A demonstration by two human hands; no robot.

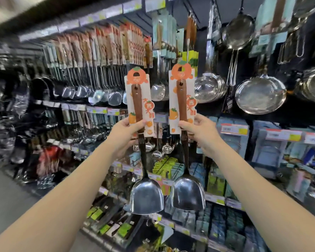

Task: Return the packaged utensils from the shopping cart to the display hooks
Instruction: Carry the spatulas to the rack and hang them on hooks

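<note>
I hold up two packaged spatulas side by side in front of the utensil display. Each has a wooden handle on a white card with orange fruit print and a steel blade hanging below. My left hand (126, 135) grips the left spatula (139, 113) at the bottom of its card. My right hand (201, 131) grips the right spatula (182, 100) the same way. Both card tops, with their hang holes, reach the level of a row of similar orange-carded utensils (116, 46) hanging on hooks up and to the left. The shopping cart is not in view.
Ladles and spoons (91, 91) hang on the left. Steel strainers and bowls (260, 95) hang on the right. Teal-carded utensils (164, 33) hang straight ahead above the spatulas. Lower shelves carry boxed goods (233, 142) and price tags. The aisle floor (11, 197) lies at the lower left.
</note>
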